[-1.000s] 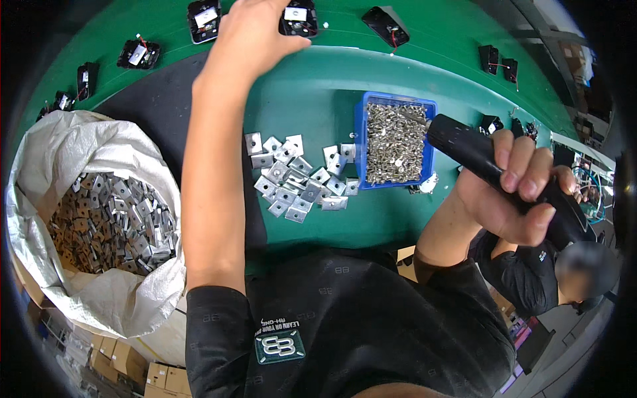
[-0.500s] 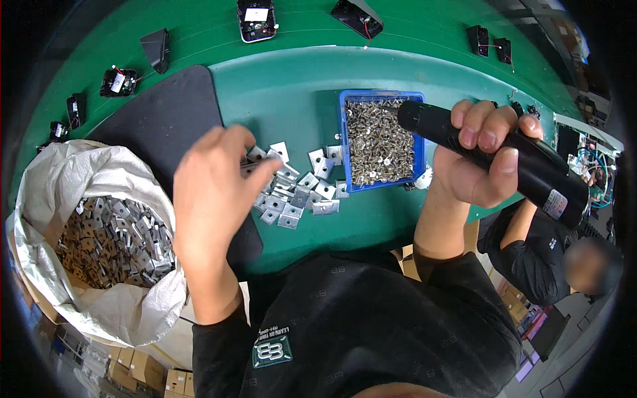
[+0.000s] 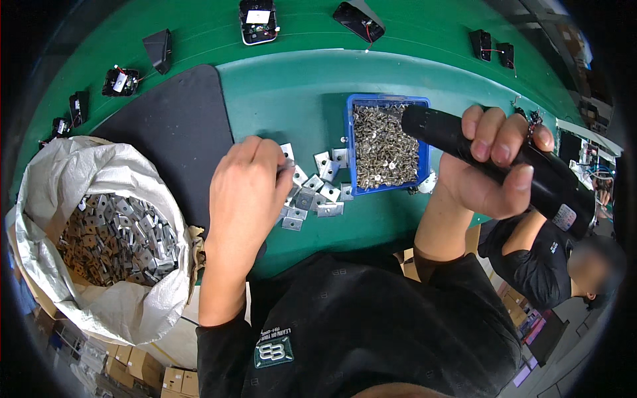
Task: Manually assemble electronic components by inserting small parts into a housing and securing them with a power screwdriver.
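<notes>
My left hand (image 3: 249, 186) is over the left part of a pile of small bent metal plates (image 3: 306, 199), each with a hole. Its thumb and fingertips are pinched on one metal plate (image 3: 286, 164), partly covered by the fingers. A black electric screwdriver (image 3: 434, 127) lies tilted in my right hand (image 3: 501, 156), whose fingers are wrapped round its body. Its narrow end reaches over the right side of a blue tray (image 3: 352, 142) full of screws (image 3: 388, 149).
To the left stands a white woven sack (image 3: 43, 199) holding many metal plates (image 3: 126, 239). A black mat (image 3: 172, 126) lies beside it. Several black housings with wires (image 3: 257, 20) line the green surface at the back. Another person (image 3: 531, 252) is at the far right.
My left hand has moved right over the plates, and its thumb and fingers have come together in a pinch. The right hand keeps its grip on the screwdriver, shifted slightly right.
</notes>
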Action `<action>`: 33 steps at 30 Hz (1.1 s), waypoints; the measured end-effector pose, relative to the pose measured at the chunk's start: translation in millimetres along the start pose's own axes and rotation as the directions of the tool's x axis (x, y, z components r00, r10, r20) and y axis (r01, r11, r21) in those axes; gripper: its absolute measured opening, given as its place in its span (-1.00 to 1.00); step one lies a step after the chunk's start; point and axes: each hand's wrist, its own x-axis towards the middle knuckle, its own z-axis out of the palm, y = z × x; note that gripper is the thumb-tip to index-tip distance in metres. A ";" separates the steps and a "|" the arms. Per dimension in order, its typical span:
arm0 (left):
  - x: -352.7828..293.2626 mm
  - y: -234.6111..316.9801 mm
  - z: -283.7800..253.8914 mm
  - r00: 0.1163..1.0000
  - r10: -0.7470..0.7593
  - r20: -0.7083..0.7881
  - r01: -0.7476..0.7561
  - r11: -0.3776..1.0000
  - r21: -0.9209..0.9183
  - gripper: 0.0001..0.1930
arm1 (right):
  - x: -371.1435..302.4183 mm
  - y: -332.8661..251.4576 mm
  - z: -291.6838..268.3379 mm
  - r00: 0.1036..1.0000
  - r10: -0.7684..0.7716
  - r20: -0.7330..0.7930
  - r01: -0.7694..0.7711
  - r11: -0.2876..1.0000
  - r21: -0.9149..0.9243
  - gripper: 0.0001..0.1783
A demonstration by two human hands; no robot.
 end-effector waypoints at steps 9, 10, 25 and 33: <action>66.2 5.9 -11.3 0.952 0.257 -0.165 -0.275 0.956 -0.104 -0.83 | 3.3 -5.6 -0.5 0.999 0.025 0.048 -0.023 0.999 -0.043 -0.50; 81.4 5.8 -13.6 0.916 0.352 -0.191 -0.362 0.932 -0.022 -0.82 | 2.1 -5.9 1.0 0.998 0.050 0.028 -0.050 0.999 0.000 -0.49; 201.7 13.1 -2.7 0.827 0.555 0.089 -0.554 0.832 -0.034 -0.89 | -2.1 -13.7 1.9 0.996 0.090 0.010 -0.090 0.996 0.022 -0.49; 133.8 35.6 -46.1 0.817 0.392 0.422 -0.511 0.832 0.215 -0.85 | -4.7 -7.9 -0.7 0.997 0.076 -0.003 -0.076 0.995 0.057 -0.47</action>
